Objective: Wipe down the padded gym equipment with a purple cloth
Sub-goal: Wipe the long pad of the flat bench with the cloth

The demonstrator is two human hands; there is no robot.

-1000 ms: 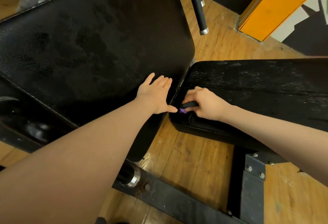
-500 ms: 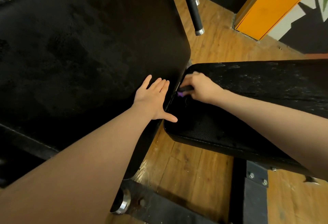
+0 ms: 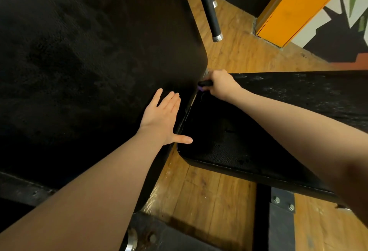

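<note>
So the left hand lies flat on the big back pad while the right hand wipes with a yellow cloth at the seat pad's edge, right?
Not quite: the cloth is purple, not yellow, as the head view shows. The left hand does lie flat on the back pad, and the right hand grips the cloth at the seat pad edge.

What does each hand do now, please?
Left hand: open, flat on the back pad.
Right hand: closed on a cloth at the seat pad edge.

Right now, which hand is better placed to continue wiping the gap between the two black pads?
The right hand: it grips the purple cloth at the gap. The left hand lies flat on the large black padded backrest.
</note>
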